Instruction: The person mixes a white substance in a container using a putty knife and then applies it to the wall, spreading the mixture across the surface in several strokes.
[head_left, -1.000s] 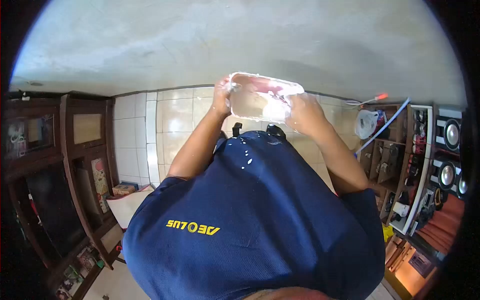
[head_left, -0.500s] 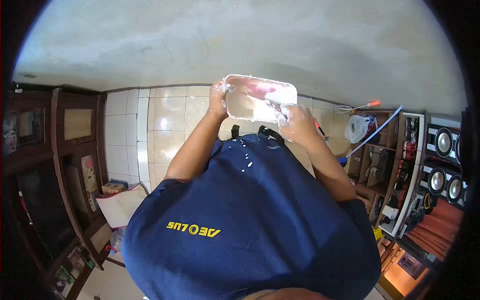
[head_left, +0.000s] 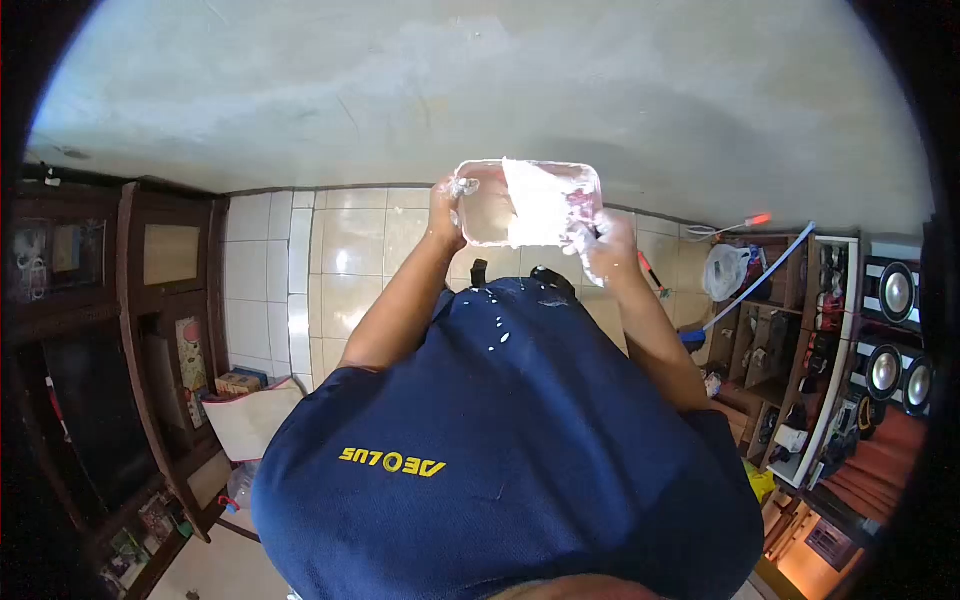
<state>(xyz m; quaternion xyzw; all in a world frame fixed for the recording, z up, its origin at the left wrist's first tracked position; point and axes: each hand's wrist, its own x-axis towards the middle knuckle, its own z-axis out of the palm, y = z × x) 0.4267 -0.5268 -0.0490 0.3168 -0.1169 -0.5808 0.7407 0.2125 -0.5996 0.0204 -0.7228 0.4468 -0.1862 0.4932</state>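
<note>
My left hand (head_left: 448, 212) grips the left end of a pale rectangular plastic tub (head_left: 482, 228), thumb over the rim and smeared with white paste. Across the tub lies a broad, white-coated blade that looks like a putty knife (head_left: 536, 205). Its handle end runs into my right hand (head_left: 612, 246), which is closed around it at the tub's right end. White paste (head_left: 580, 238) clings to the right fingers and knuckles. The paste hides most of the handle, and glare washes out detail on the blade.
A grey wall (head_left: 400, 110) rises just beyond the tub. Below are floor tiles (head_left: 350, 245). Dark wooden cabinets (head_left: 165, 300) stand at left. Shelves (head_left: 765, 345), a plastic bag (head_left: 724, 272) and speakers (head_left: 896, 293) are at right. White drops spot the navy shirt (head_left: 500, 400).
The white-coated blade has turned and now spans the tub broadside. My right hand has moved slightly right and down, while the view has shifted a little.
</note>
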